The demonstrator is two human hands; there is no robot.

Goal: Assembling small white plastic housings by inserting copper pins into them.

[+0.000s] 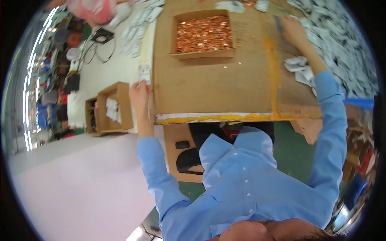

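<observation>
My left hand is at the left edge of the cardboard-covered tabletop. Its fingertips are closed on a small flat white piece with dark marks. Far to the right, my right hand reaches beside a big heap of grey-white flat pieces. Its fingers are bent together at a narrow grey strip; what they grip, if anything, is too small to make out. Between the hands, toward the back, an open cardboard box holds many small shiny copper-coloured metal parts.
White flat pieces lie in rows along the left table. A cardboard box with white pieces stands nearer on that side. Crumpled white pieces lie under my right forearm. A black device with a cable sits at the far left.
</observation>
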